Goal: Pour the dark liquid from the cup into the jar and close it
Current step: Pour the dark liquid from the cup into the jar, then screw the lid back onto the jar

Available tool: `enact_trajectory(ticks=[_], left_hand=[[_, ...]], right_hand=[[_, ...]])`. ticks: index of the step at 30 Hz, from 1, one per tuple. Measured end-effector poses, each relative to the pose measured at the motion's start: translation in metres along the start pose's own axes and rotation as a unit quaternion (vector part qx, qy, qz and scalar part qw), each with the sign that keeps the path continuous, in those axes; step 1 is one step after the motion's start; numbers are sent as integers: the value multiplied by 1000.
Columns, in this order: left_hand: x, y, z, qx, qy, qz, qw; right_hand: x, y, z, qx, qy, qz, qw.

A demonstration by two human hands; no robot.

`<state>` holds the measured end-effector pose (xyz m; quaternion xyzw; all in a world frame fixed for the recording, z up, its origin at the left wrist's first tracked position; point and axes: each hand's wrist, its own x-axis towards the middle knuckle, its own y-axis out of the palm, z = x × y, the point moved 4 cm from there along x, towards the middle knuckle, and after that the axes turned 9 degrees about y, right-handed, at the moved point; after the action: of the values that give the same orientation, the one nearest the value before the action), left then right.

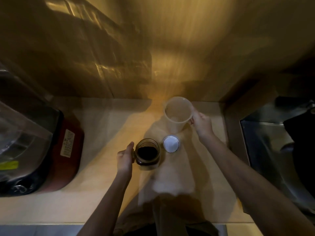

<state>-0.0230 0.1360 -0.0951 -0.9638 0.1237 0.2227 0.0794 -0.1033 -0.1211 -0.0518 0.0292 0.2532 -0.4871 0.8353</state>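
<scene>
One jar [148, 153], one cup [177, 114], one lid [170, 144], two hands.

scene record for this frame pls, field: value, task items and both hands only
jar: upright on counter, open, dark liquid inside
cup: translucent, looks empty, upright at back of counter
lid: white, lying on counter right of jar, not on it
left hand: against jar's left side, steadying it
right hand: gripping cup's right side
counter: light surface
stage: pour looks done, closing not yet done
</scene>
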Motion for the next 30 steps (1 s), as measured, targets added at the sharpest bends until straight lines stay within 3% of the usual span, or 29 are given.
enact_trajectory(ticks=[5,16,23,27,30], left_hand=[[4,5,10,2,-23,-30,999],[9,11,19,33,-27,-20,999],[8,12,22,44,7,11,999],[8,9,28,43,14,15,999],[9,8,30,46,13,7,999]], right_hand=[[15,18,-17,-21,32,5,999],[24,27,-33,-50,31,16,998],[17,19,-33,-69,-2,-39,997],[-5,3,-52,-52,-40,-149,987],[-20,4,-79,-131,-24,-98,986]])
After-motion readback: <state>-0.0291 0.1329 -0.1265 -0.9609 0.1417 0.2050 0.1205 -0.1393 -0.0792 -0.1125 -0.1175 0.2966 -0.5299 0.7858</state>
